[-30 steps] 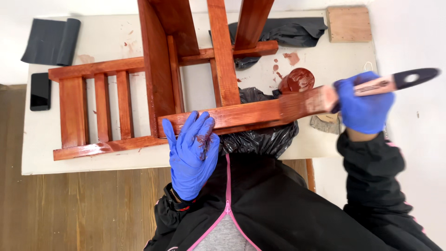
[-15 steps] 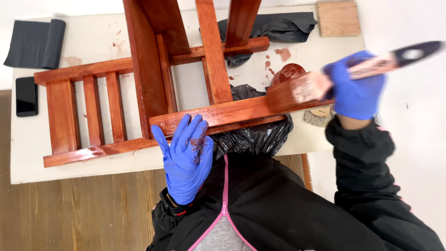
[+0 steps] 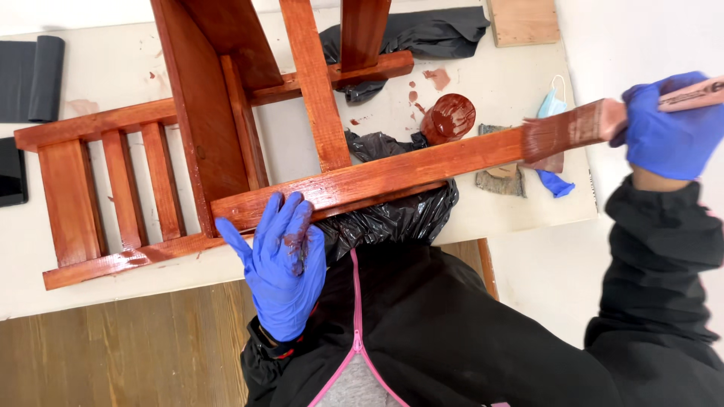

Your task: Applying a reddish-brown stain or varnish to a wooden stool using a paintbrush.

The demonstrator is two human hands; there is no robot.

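The wooden chair (image 3: pixel 226 151) lies tipped over on the white table (image 3: pixel 113 83), filling the upper left and centre of the frame, its slatted back toward the left edge and one leg running out to the right. Nearly all of its visible wood is already a wet, glossy red-brown, so the staining looks far along (only the hidden faces could still be bare, and that cannot be checked here).

A black plastic bag (image 3: pixel 392 215) is bunched under the near rail at centre. The left hand (image 3: pixel 283 264), in a blue glove smeared with stain, lies spread flat against that rail at lower centre, fingers open, steadying rather than gripping. The right hand (image 3: pixel 667 124), also gloved, is closed around the handle of a wide paintbrush (image 3: pixel 573 132) at the right edge, its bristles laid on the end of the leg.

Smaller things sit behind: an open tin of stain (image 3: pixel 449 117) at upper centre, a stained rag (image 3: pixel 498 177), a blue face mask (image 3: pixel 554 105), a plywood offcut (image 3: pixel 524 19) at the top, and a dark roll (image 3: pixel 34 79) at upper left.

The brush handle's tip is cut off by the right edge, and the chair's seat and far legs run out of the top.
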